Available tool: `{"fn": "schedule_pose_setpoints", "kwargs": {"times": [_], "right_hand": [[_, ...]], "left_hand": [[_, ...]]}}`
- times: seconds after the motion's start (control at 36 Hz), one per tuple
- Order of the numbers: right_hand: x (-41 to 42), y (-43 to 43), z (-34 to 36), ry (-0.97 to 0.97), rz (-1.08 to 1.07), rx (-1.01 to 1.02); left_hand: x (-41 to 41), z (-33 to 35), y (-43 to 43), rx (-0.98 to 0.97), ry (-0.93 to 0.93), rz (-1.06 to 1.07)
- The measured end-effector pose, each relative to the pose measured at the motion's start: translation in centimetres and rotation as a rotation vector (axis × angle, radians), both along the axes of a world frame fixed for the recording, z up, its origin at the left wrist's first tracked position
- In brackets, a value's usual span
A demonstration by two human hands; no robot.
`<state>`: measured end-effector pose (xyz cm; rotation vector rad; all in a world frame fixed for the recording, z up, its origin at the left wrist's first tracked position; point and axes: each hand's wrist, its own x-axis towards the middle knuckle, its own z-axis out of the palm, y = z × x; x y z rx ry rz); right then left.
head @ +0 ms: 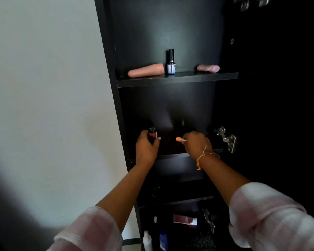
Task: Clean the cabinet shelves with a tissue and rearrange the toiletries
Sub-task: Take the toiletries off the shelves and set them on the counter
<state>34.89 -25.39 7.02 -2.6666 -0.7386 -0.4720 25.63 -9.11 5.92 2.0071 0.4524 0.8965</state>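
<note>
Black cabinet (114,98), 2 hands (146,149), 2 pink tubes (145,70), 1 upright bottle (171,63)

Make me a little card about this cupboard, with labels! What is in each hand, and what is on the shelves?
place: black cabinet beside a pale wall
left hand: grips a small dark bottle with a red band
right hand: pinches a thin stick with an orange tip
top shelf: long pink tube lying down, tall dark bottle standing, short pink tube lying down
lowest part in view: white bottle, blue bottle, flat pink tube
</note>
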Motion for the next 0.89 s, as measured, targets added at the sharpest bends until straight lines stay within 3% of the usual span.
{"fn": "schedule_pose_setpoints", "kwargs": {"times": [0.36,0.53,0.67,0.89], "right_hand": [[-4.5,-0.6,-1.4,0.059,0.072,0.558],[-8.4,-1.4,-4.9,0.123,0.089,0.750],[-11.3,-2.5,-10.8,0.213,0.048,0.722],[-15.0,-4.2,-23.4,0.715,-0.118,0.453]], "left_hand": [[-2.4,-0.9,-1.9,-0.100,-0.234,-0.164],[-5.3,-3.7,-4.2,-0.120,-0.232,-0.191],[-8.1,-8.9,-4.8,-0.105,-0.148,-0.139],[-15.0,-21.7,-5.3,-0.256,0.238,-0.063]]}}
